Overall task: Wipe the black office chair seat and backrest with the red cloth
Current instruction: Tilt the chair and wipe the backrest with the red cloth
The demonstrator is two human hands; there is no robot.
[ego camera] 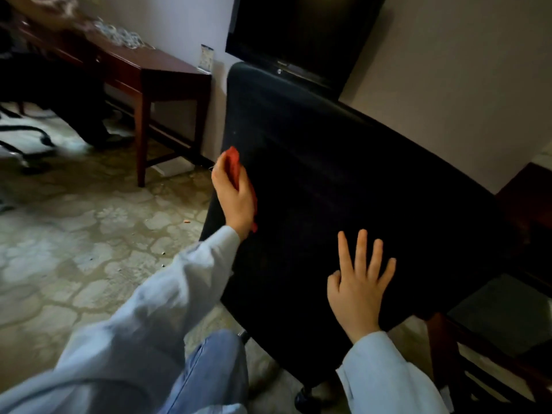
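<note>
The black office chair (328, 174) fills the middle of the head view, its broad dark padded surface facing me. My left hand (234, 195) grips the bunched red cloth (233, 162) and holds it against the chair's left edge. Flat on the padding near its lower edge lies my right hand (360, 282), fingers spread and straight, holding nothing. Both arms wear pale blue sleeves. In the dark I cannot tell seat from backrest.
A dark wooden table (155, 73) stands at the back left by the wall. A black screen (298, 34) hangs behind the chair. Dark wooden furniture (507, 324) sits at the right. The patterned floor (89, 249) lies to the left, and my jeans-clad knee (209, 369) is below.
</note>
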